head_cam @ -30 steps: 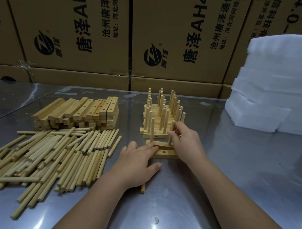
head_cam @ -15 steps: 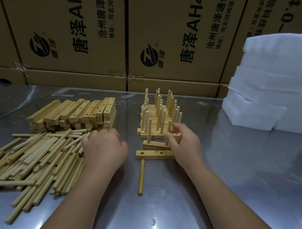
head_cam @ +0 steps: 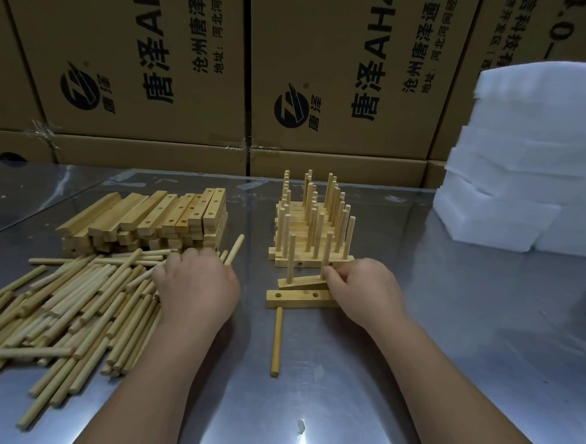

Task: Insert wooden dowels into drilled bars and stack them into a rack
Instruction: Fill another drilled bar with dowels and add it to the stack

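Note:
My left hand (head_cam: 196, 286) rests on the pile of loose dowels (head_cam: 66, 300) and grips a dowel (head_cam: 234, 249) that sticks up and to the right from my fingers. My right hand (head_cam: 365, 290) pinches the right end of a drilled bar with two upright dowels (head_cam: 299, 282), which is tilted, its right end raised. In front of it lies an empty drilled bar (head_cam: 295, 298). Behind stands the rack of stacked bars with dowels (head_cam: 313, 229). A single dowel (head_cam: 276, 341) lies on the table near me.
A stack of drilled bars (head_cam: 145, 223) sits at the back left of the steel table (head_cam: 447, 327). White foam sheets (head_cam: 533, 163) are piled at the right. Printed cardboard boxes (head_cam: 323, 73) line the back.
My left hand moved left from the bars to the dowel pile and took hold of a dowel. My right hand stayed on the bar with two dowels.

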